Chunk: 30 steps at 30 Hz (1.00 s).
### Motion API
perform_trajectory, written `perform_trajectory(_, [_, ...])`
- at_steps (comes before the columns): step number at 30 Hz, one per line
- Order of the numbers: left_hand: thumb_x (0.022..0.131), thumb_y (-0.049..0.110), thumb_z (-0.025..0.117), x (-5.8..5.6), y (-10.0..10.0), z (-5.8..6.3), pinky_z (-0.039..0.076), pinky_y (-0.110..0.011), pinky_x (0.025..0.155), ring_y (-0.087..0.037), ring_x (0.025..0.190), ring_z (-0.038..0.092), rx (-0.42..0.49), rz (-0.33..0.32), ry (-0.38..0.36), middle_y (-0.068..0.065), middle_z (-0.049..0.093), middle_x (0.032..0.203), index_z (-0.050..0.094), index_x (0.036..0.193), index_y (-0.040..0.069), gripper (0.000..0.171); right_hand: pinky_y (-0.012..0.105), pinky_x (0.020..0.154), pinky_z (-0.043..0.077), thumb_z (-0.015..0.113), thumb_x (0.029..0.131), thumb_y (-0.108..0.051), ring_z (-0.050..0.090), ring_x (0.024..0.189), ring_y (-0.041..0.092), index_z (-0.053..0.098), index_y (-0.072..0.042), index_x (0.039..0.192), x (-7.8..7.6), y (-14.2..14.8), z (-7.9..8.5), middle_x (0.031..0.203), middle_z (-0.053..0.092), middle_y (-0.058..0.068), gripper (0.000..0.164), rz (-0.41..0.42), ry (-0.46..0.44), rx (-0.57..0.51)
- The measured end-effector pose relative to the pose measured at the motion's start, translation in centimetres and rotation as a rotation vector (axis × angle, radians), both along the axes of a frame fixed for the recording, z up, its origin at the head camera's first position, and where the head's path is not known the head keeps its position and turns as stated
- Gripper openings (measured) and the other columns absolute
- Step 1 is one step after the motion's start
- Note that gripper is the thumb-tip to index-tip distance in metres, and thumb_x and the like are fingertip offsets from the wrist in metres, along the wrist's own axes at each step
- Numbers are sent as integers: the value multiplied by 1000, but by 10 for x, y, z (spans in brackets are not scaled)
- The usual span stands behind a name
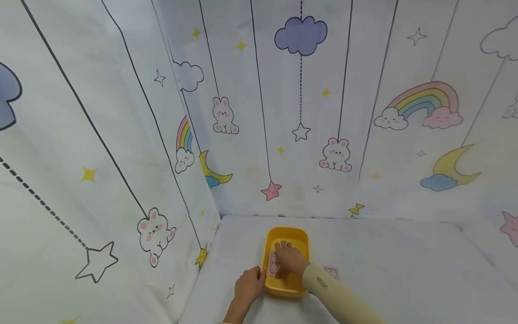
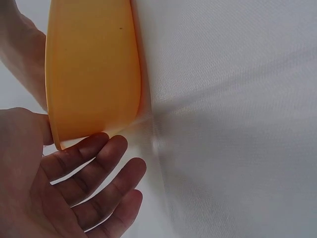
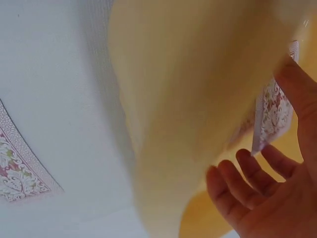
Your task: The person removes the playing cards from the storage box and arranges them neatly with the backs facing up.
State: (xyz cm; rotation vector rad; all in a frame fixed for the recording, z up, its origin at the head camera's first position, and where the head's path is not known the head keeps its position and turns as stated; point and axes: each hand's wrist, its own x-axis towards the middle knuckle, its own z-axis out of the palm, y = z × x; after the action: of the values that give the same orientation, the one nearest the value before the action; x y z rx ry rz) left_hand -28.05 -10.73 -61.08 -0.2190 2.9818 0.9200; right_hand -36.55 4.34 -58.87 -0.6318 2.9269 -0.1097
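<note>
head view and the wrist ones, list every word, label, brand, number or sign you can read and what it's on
No text can be read for certain.
Right sleeve: a line of dark lettering near the cuff, too small and blurred to read.
Card by the right hand: printed ornament; no legible characters.
Card on the table: printed ornament; no legible characters.
Yellow tray: no lettering seen.

I see smooth, faintly glossy plastic in the yellow tray (image 1: 288, 231) at lower centre, smooth printed paper in the ornate card (image 1: 331, 272) right of it, a matt, finely textured tabletop (image 1: 388, 261), and matt cloth in the sleeve (image 1: 340, 292).
</note>
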Motion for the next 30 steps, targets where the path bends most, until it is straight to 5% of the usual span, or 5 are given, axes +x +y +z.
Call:
perform_trajectory(6, [99,31,57,3,1,1,29,-26,49,-11,53,41,-4,-3,9,5,46,60,52,71,16,32,39,77,56,86,80,-28,60,87,25,41,-5,138,-2,3,-8,109,63,15,77,21,53,-53])
perform_trajectory(12, [99,31,57,4,0,-1,29,-26,49,-12,53,41,-4,-5,13,5,45,59,51,70,15,33,34,65,48,68,89,2,56,72,20,39,3,134,-6,13,0,90,63,12,54,-51,-235,-500])
perform_trajectory(20, [100,29,56,2,0,-5,30,-26,49,-12,54,43,16,-3,33,4,48,62,53,72,15,31,43,75,59,73,90,-6,71,83,32,43,3,125,-6,58,31,91,69,13,47,-134,-416,-926])
perform_trajectory(25, [101,30,56,3,-1,-6,32,-26,50,-12,54,44,11,10,27,3,49,62,53,73,15,31,38,75,57,72,92,-13,68,83,24,51,-3,127,-7,105,38,98,71,9,42,-247,-381,-1020])
perform_trajectory(30, [101,30,56,1,1,-6,33,-27,52,-13,55,46,11,20,0,2,51,63,54,74,15,31,36,76,55,67,96,-19,64,89,23,50,-3,137,1,173,27,104,68,13,47,-263,-339,-1058])
